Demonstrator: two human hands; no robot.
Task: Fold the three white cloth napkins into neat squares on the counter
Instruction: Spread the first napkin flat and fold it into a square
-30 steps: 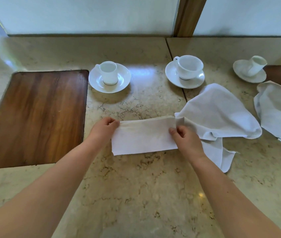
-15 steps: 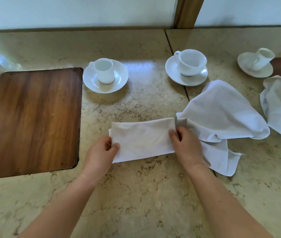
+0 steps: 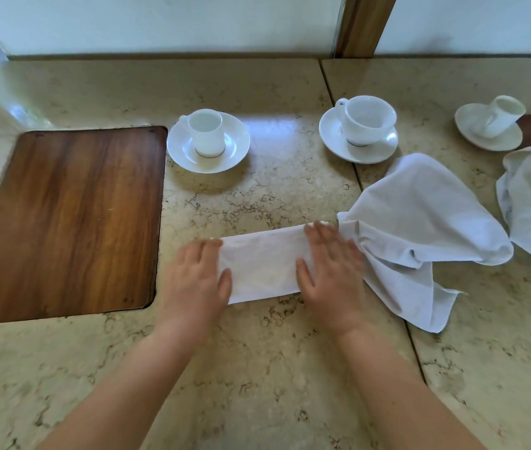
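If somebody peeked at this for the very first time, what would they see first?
Probably the two hands: the left hand and right hand press flat on a folded white napkin in the middle of the stone counter. Next, the big crumpled napkin just right of it, and the dark wooden board set into the counter on the left. Three white cups on saucers stand along the back.

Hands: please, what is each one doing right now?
Left hand: open, flat on the folded napkin's left end.
Right hand: open, flat on its right end.
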